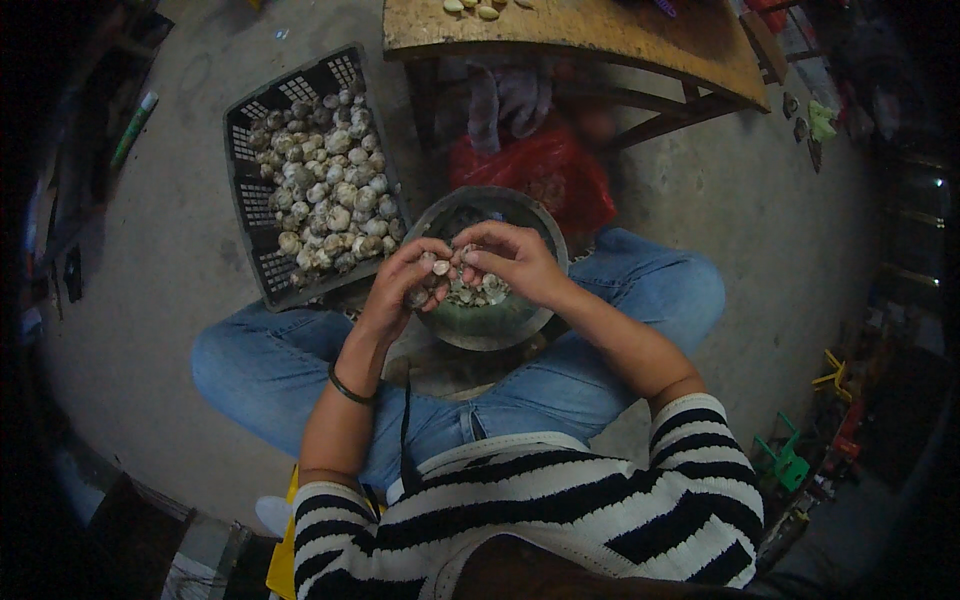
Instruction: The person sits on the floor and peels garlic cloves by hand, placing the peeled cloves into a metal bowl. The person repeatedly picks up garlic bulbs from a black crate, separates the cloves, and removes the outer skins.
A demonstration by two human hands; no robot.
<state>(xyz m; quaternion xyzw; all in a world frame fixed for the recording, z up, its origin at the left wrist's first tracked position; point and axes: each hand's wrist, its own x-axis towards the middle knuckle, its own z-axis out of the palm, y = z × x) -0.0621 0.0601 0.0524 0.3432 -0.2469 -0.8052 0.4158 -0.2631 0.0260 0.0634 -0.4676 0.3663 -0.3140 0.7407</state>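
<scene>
My left hand (401,281) is over the left rim of a dark green basin (480,334). A pale garlic-like bulb piece (441,267) shows at its thumb, and a darker soil-stained bulb (417,298) sits lower in the same palm. Close beside it, my right hand (510,259) has thumb and forefinger pinched on a small bulb piece (468,253), partly hidden by the fingers. Below the hands, whitish scraps (491,291) lie in the basin. At the left stands a black plastic crate (246,180) heaped with dirty whitish bulbs (337,180).
A worn wooden table (577,26) stands ahead, with several pale yellow pieces (487,13) near its edge. Under it lies a red plastic bag (555,176) behind the basin. My jeans-clad legs (652,292) flank the basin. A small green stool (789,463) is at the lower right.
</scene>
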